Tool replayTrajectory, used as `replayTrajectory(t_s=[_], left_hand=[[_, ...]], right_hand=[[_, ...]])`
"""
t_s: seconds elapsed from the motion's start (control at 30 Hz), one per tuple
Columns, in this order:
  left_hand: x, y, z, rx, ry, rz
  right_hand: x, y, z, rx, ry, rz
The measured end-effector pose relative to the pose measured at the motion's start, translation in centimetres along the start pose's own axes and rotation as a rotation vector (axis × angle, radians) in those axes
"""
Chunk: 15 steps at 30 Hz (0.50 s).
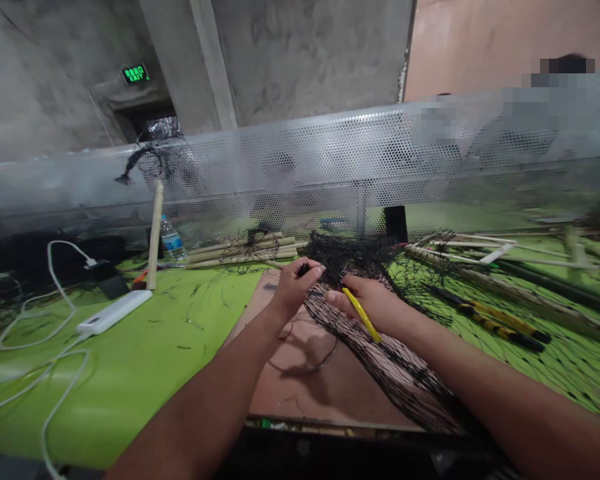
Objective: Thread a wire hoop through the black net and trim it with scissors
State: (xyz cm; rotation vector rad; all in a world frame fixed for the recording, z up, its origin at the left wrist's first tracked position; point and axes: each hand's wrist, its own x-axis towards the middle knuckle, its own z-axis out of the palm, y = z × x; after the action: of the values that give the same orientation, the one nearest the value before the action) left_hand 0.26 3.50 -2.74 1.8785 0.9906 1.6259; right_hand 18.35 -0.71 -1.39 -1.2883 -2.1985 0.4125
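Note:
Black netting runs from the far side of a brown board down toward the front edge and my lap. My left hand is closed in a pinch on a bunched end of this black net. Close beside it, my right hand is wrapped round a yellow-handled tool. Its metal head points at the net by my left fingertips and is mostly hidden, so its exact kind is unclear. More net lies heaped behind both hands.
Long-handled yellow-and-black pliers lie right, among bamboo poles and spread net. Left are a white power strip with cables, an upright bamboo stick and a water bottle. A perforated metal screen crosses behind; people sit beyond.

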Motion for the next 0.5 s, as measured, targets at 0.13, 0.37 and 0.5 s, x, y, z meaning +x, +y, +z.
replayTrajectory(t_s=[0.13,0.37,0.5], left_hand=[[-0.04,0.12,-0.06,-0.11,-0.077,-0.063],[-0.07,0.23,-0.11,-0.139,-0.154,-0.102],[-0.02,0.23,-0.07,-0.158,-0.151,-0.104]], right_hand=[[0.03,0.2,0.21,0.01,0.01,-0.024],[-0.14,0.02,0.38,0.06,0.025,-0.063],[-0.18,-0.18,0.22,0.075,0.035,-0.064]])
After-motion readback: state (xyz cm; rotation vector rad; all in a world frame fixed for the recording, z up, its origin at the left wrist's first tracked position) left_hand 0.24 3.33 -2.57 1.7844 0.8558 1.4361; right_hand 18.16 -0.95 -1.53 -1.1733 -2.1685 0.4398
